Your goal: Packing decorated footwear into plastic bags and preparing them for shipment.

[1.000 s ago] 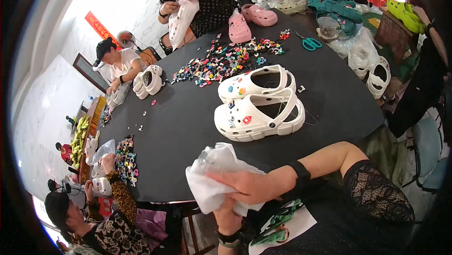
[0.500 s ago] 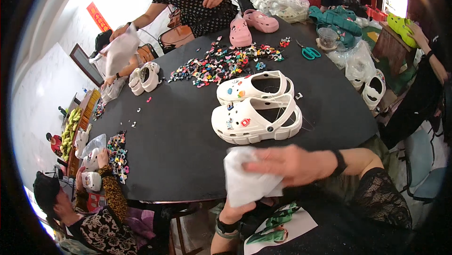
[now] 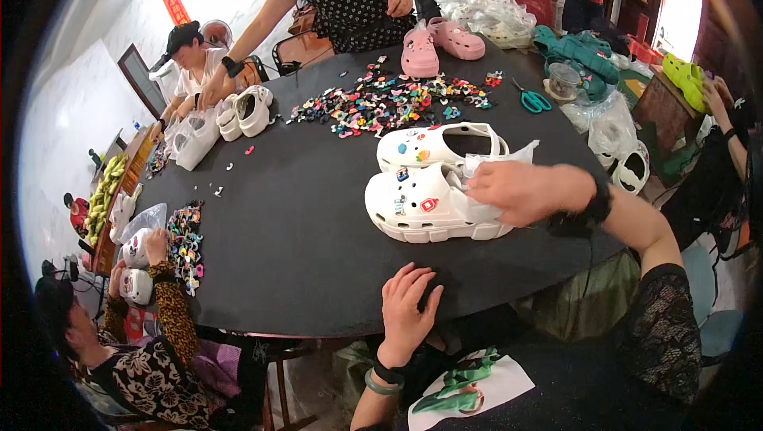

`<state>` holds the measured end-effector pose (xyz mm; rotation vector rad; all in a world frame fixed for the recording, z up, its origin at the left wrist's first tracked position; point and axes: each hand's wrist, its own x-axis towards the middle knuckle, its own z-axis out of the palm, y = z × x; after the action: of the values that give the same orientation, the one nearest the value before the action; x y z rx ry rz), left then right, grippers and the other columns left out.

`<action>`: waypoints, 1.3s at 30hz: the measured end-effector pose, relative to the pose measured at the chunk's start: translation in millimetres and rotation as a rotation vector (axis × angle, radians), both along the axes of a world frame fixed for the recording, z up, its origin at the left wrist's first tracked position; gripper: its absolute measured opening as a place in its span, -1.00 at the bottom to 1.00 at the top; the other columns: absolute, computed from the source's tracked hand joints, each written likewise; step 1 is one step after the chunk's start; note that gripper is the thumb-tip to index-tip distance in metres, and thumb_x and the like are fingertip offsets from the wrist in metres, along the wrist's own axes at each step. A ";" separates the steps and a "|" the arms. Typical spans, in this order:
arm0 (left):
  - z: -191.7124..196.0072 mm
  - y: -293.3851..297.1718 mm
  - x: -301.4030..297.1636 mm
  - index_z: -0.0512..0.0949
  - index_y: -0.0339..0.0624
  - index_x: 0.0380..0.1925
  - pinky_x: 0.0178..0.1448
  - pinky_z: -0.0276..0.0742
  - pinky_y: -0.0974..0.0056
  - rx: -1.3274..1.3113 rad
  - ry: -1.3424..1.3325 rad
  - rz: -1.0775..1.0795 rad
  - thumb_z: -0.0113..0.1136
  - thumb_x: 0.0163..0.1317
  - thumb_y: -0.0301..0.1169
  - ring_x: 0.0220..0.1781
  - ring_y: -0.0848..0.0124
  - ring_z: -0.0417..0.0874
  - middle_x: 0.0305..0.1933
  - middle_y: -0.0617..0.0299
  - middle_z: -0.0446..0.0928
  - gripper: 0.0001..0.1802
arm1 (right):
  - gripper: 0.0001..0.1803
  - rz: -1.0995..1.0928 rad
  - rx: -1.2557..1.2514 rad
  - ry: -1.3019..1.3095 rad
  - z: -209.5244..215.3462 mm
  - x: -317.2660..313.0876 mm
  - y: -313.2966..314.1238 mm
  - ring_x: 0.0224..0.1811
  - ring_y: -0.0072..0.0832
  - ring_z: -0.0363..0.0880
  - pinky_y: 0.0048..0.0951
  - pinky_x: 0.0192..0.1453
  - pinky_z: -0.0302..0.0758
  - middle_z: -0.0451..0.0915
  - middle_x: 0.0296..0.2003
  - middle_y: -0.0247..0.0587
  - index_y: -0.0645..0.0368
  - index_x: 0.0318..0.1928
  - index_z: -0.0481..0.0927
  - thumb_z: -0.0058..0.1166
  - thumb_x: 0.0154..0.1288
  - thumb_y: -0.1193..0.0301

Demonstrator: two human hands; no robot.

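A pair of white clogs with small coloured charms sits in front of me on the dark table: the near clog (image 3: 425,220) and the far clog (image 3: 397,149) lie side by side, toes to the left. My right hand (image 3: 536,192) is over the heel end of the near clog, closed on a thin, translucent white plastic bag (image 3: 520,154). Part of the bag lies against the near clog's opening, and my hand hides the heel strap. At the table's near edge, my left hand (image 3: 407,310) rests with its fingers apart, holding nothing.
Loose charms (image 3: 381,105) are heaped beyond the clogs, near pink clogs (image 3: 421,53) and teal-handled scissors (image 3: 534,101). Across the table a person handles a bagged white shoe (image 3: 195,141); at left another handles white clogs (image 3: 137,284). At right, someone holds a lime clog (image 3: 683,77).
My right hand has carried the white bag from near my body forward onto the clogs. My left hand has let go of it and opened at the table edge. The view has shifted slightly.
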<state>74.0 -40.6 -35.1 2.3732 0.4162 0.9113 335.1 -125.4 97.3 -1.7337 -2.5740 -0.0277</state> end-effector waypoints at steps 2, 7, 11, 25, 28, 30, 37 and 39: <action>3.2 -3.0 -0.9 0.60 -0.17 -0.20 0.21 0.29 0.12 0.033 0.015 -0.005 0.30 0.10 -0.37 0.16 0.18 0.48 -0.07 0.19 0.58 -0.74 | -0.71 -0.065 -0.161 0.264 12.9 11.3 6.9 -0.13 -0.09 0.51 -0.19 -0.04 0.44 0.52 -0.29 -0.01 0.28 -0.23 0.49 0.12 -0.06 0.54; 2.3 -6.9 9.5 0.62 -0.14 -0.27 0.18 0.28 0.14 0.034 -0.020 -0.003 0.33 0.05 -0.39 0.10 0.24 0.52 -0.16 0.25 0.60 -0.79 | -0.57 -0.305 -0.043 0.527 -9.8 10.1 25.0 -0.21 -0.04 0.58 -0.13 -0.12 0.45 0.55 -0.37 0.04 0.18 -0.08 0.45 0.14 -0.07 0.60; -0.6 -4.7 9.0 0.62 -0.15 -0.28 0.17 0.29 0.15 0.060 -0.005 0.008 0.33 0.04 -0.42 0.10 0.24 0.53 -0.16 0.25 0.61 -0.79 | -0.36 -0.413 -0.055 0.375 -19.2 0.2 21.8 -0.19 -0.07 0.57 -0.19 -0.10 0.47 0.53 -0.15 0.13 0.12 0.11 0.30 0.18 -0.06 0.58; 3.5 -8.5 6.5 0.63 -0.14 -0.34 0.14 0.34 0.15 0.103 0.018 -0.020 0.35 0.03 -0.34 0.09 0.25 0.53 -0.15 0.27 0.61 -0.81 | -0.74 -0.092 -0.064 0.149 -17.8 26.7 36.8 -0.29 -0.11 0.60 -0.18 -0.23 0.51 0.60 -0.36 -0.09 0.12 -0.33 0.60 0.09 -0.17 0.54; 2.2 -10.4 9.6 0.63 -0.14 -0.35 0.13 0.34 0.16 0.110 0.001 -0.016 0.36 0.03 -0.33 0.08 0.26 0.54 -0.16 0.27 0.61 -0.80 | -0.81 -0.219 0.167 0.086 -47.9 9.5 40.2 -0.28 -0.11 0.58 -0.16 -0.23 0.50 0.57 -0.41 -0.10 0.21 -0.39 0.57 0.10 -0.15 0.54; 1.0 -10.1 9.7 0.63 -0.14 -0.35 0.13 0.35 0.16 0.120 0.003 -0.021 0.36 0.03 -0.34 0.08 0.26 0.54 -0.16 0.27 0.61 -0.81 | -0.81 -0.246 0.331 0.105 -55.5 8.0 34.6 -0.27 -0.06 0.55 -0.17 -0.19 0.50 0.52 -0.41 -0.08 0.30 -0.37 0.54 0.10 -0.09 0.52; -4.7 -7.8 7.4 0.63 -0.14 -0.35 0.14 0.35 0.17 0.149 -0.002 -0.009 0.34 0.03 -0.40 0.08 0.27 0.55 -0.16 0.26 0.61 -0.84 | -0.20 -0.308 -0.379 0.427 67.9 9.0 3.8 0.12 0.06 0.41 -0.22 0.20 0.35 0.33 0.13 0.29 0.36 0.34 -0.01 0.07 0.22 0.32; -3.9 -8.9 6.5 0.63 -0.14 -0.35 0.14 0.35 0.17 0.150 -0.002 0.000 0.34 0.03 -0.40 0.08 0.27 0.55 -0.16 0.26 0.61 -0.84 | -0.30 -0.461 -0.400 0.278 81.8 12.4 12.2 0.10 0.04 0.42 -0.24 0.16 0.37 0.38 0.05 0.19 0.28 0.25 0.13 0.14 0.16 0.37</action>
<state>80.4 -49.5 -39.1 2.5073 0.3578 0.9758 347.4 -113.2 179.2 -2.2338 -2.0359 0.7018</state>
